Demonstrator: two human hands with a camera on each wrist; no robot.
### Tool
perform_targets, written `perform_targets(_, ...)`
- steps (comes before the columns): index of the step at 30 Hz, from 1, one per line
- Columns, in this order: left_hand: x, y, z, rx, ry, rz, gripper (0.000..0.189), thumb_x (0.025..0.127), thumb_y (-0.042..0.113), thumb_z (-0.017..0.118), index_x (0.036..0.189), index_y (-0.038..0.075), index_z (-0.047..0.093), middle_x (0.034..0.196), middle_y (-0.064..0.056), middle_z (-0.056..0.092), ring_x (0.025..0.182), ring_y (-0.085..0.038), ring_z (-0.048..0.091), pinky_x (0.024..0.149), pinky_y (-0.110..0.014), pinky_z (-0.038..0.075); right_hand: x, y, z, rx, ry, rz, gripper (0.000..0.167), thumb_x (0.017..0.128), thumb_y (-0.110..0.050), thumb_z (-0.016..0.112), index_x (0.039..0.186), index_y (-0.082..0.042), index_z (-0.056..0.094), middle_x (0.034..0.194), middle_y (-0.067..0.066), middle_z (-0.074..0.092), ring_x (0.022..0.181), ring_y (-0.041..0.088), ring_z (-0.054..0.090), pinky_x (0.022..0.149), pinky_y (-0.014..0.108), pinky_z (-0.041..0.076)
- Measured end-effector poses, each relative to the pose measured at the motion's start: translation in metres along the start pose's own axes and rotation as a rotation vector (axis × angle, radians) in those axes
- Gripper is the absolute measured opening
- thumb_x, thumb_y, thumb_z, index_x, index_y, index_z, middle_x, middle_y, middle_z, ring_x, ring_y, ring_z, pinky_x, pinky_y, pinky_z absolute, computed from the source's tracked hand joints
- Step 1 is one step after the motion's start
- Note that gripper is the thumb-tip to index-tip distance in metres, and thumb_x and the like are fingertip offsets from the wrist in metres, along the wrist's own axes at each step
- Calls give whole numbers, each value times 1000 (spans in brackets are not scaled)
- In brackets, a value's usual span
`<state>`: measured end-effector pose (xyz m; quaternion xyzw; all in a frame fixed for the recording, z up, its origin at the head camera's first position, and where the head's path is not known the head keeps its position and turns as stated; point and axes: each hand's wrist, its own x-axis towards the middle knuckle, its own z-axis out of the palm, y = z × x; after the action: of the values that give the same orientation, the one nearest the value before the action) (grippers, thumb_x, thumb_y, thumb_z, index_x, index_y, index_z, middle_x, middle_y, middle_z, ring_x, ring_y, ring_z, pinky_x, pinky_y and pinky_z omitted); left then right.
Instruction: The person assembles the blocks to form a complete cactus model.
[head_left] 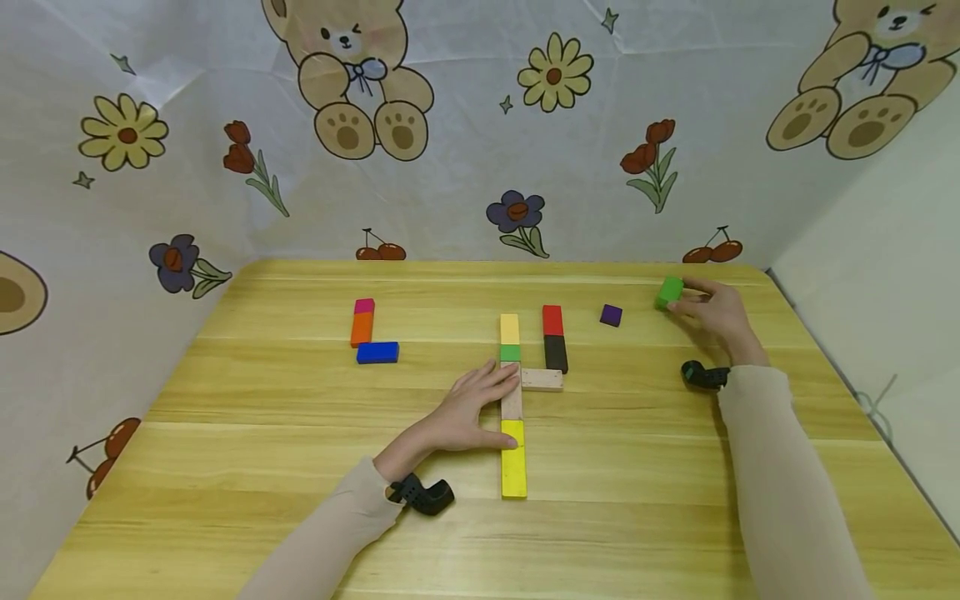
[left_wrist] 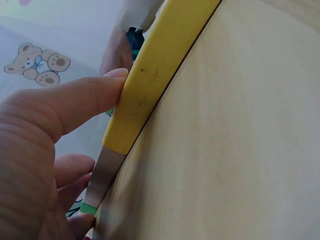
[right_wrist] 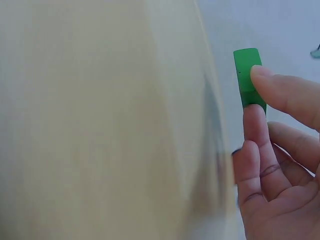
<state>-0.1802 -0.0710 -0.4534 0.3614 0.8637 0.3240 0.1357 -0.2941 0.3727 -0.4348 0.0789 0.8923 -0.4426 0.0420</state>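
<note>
In the head view, several blocks lie end to end in a column at the middle of the table. My left hand (head_left: pixel 461 417) spreads over it, thumb on the long yellow block (head_left: pixel 513 477) and fingertips on the plain wood block (head_left: pixel 512 407). Beyond the wood block come a small green block (head_left: pixel 510 352) and a pale yellow block (head_left: pixel 509 328). Another plain wood block (head_left: pixel 545 381) juts out to the right. At the far right, my right hand (head_left: pixel 718 315) pinches a green block (head_left: pixel 670 292) between thumb and fingers; the right wrist view shows this green block (right_wrist: pixel 245 70) at the fingertips.
Right of the column, a red block (head_left: pixel 552 319) adjoins a black block (head_left: pixel 556 353). A purple cube (head_left: pixel 611 315) lies farther right. On the left are a pink block (head_left: pixel 364 306), an orange block (head_left: pixel 362 330) and a blue block (head_left: pixel 378 352). A patterned cloth (head_left: pixel 465 125) hangs behind the table.
</note>
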Motion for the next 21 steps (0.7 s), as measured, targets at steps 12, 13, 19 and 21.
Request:
perform_targets(12, 0, 1, 0, 0, -1, 5, 91, 83, 42, 75, 154, 11, 28, 165, 1, 16, 153, -29, 0, 122, -54, 4, -4, -63, 18, 19, 58, -191, 72, 88, -33, 73, 149, -12, 42, 84, -20, 60, 83, 1, 57, 73, 12, 46)
perform_targets(13, 1, 1, 0, 2, 1, 7, 91, 83, 42, 75, 154, 11, 28, 165, 1, 16, 153, -29, 1, 122, -54, 4, -5, -69, 21, 28, 52, -204, 71, 88, -31, 73, 149, -11, 42, 84, -20, 60, 82, 1, 58, 72, 12, 46)
perform_targets(19, 0, 0, 0, 1, 4, 5, 91, 83, 42, 75, 154, 11, 28, 165, 1, 16, 153, -29, 0, 122, -53, 4, -2, -106, 48, 84, -6, -256, 68, 90, -23, 72, 149, -11, 42, 90, -11, 62, 81, 0, 58, 72, 12, 46)
perform_targets(21, -1, 0, 1, 2, 0, -1, 92, 83, 42, 75, 154, 11, 28, 165, 1, 15, 153, -29, 0, 122, -53, 4, 0, -116, 58, 92, -17, -260, 66, 90, -21, 72, 149, -12, 43, 96, -5, 63, 82, 0, 58, 74, 14, 47)
